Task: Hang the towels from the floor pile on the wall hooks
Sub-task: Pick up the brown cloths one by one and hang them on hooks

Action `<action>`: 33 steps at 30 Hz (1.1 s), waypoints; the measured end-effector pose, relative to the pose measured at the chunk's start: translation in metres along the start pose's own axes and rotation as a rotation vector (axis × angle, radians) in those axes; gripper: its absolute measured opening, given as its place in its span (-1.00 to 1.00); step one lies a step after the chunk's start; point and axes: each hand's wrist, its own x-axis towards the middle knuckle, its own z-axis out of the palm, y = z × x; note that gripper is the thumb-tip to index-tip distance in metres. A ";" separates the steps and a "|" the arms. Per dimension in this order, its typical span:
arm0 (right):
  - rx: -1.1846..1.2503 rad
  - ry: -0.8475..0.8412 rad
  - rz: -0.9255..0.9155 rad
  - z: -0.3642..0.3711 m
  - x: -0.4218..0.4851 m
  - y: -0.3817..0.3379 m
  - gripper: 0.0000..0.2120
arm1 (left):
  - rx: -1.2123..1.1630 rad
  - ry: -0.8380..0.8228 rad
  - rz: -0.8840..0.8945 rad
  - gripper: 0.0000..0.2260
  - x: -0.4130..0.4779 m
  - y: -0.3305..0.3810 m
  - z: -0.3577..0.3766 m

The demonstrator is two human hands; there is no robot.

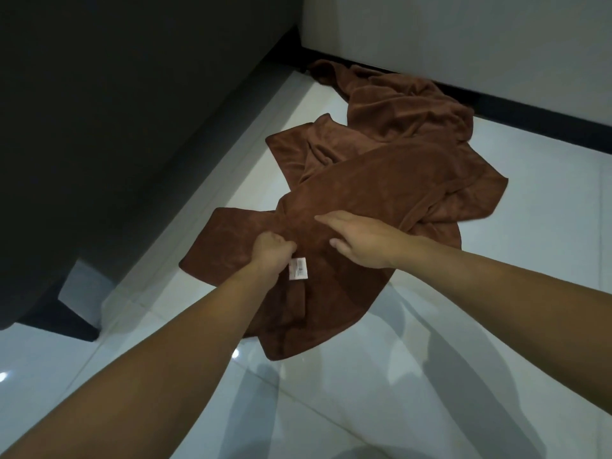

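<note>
A pile of brown towels (381,167) lies spread on the white tiled floor, reaching back to the wall. The nearest towel (318,309) has a small white label (298,267) on its edge. My left hand (270,251) grips a fold of this towel just left of the label, fingers curled into the cloth. Flat on the same towel to the right of the label lies my right hand (361,238), fingers straight and pointing left. No wall hooks are in view.
A dark sofa or bed (99,111) fills the left side, with a dark leg (71,321) on the floor. A white wall with a black skirting board (530,106) runs behind the towels. Glossy floor tiles (430,376) spread in front.
</note>
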 end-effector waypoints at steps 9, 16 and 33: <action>0.376 0.165 -0.096 -0.048 0.010 -0.023 -0.73 | 0.065 -0.519 0.503 -0.84 -0.032 0.070 -0.049; 0.656 0.012 -0.061 -0.067 0.000 -0.030 -0.78 | 0.275 -0.679 0.510 -0.84 -0.031 0.097 -0.078; 0.545 0.162 0.226 -0.105 -0.037 0.011 -0.77 | 0.208 -0.254 0.599 -0.72 -0.042 0.121 -0.069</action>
